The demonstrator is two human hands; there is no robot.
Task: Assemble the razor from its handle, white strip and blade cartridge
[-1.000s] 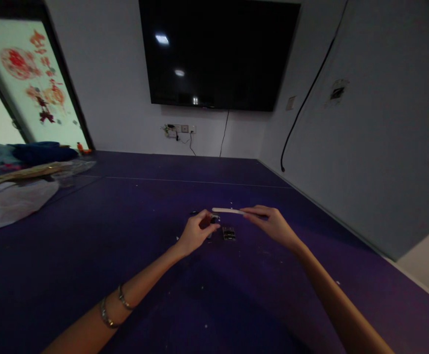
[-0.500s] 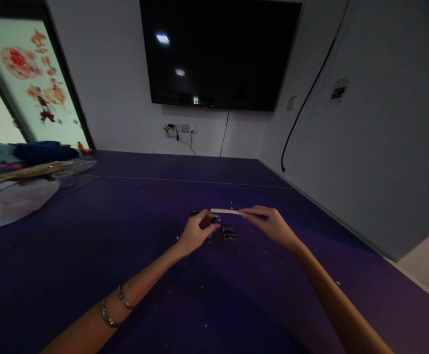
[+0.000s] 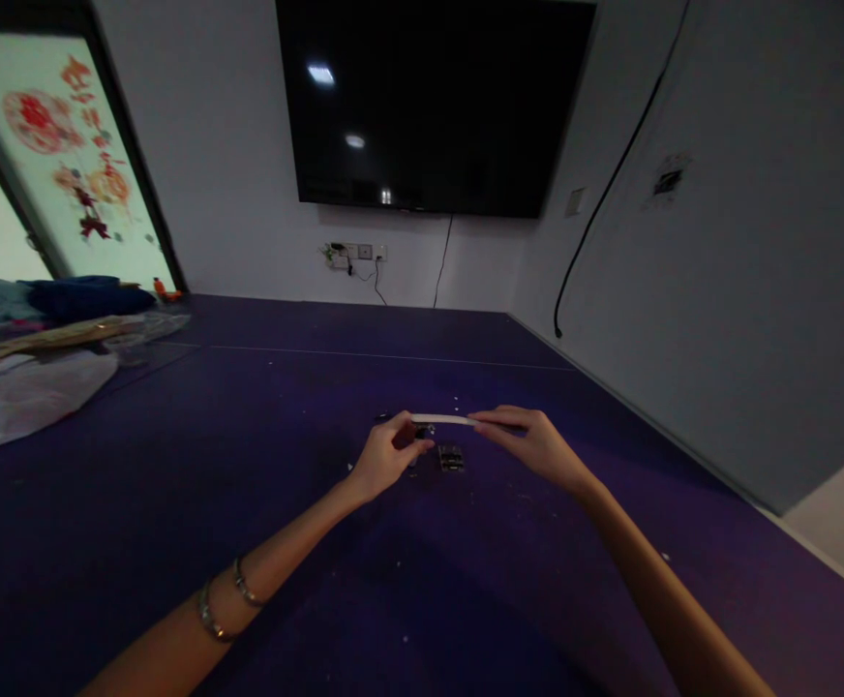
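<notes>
In my right hand (image 3: 534, 440), the thumb and fingers pinch one end of a thin, slightly bowed white strip (image 3: 442, 419), held almost level. The strip's other end meets the fingertips of my left hand (image 3: 384, 457). That hand is curled around a small dark piece with a silvery edge (image 3: 426, 430), mostly hidden by the fingers. What kind of piece it is I cannot make out. Between the hands, a small dark square item with lighter bands (image 3: 451, 458) lies on the purple surface (image 3: 422, 571).
Small white crumbs dot the surface. At the left lie a blue cloth bundle (image 3: 88, 298) and a whitish plastic sheet (image 3: 37, 402). A television (image 3: 437, 106) hangs on the far wall above sockets (image 3: 364, 252). A black cable (image 3: 603, 208) runs down the right wall.
The white strip has shifted slightly left and down, so its left end now meets my left fingertips. My hands are otherwise nearly still.
</notes>
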